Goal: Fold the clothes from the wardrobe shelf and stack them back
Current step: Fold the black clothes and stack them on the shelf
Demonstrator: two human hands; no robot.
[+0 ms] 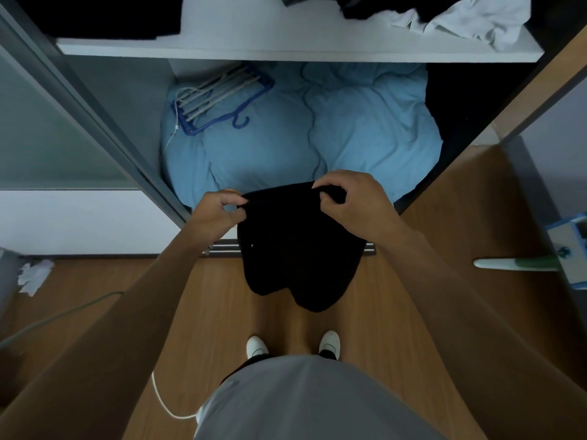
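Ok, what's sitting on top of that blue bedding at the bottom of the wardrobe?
A blue multi-bar hanger with pale rods lies on the bedding's left rear part. The black garment held in both hands hides its near edge, and the shelf above hides the back.

We see a white wardrobe shelf (254,47) carrying a crumpled white garment (476,22) at its right and dark clothes (104,17) at its left. Below, the wardrobe bottom holds blue bedding (365,128); a blue hanger (219,100) lies on it.
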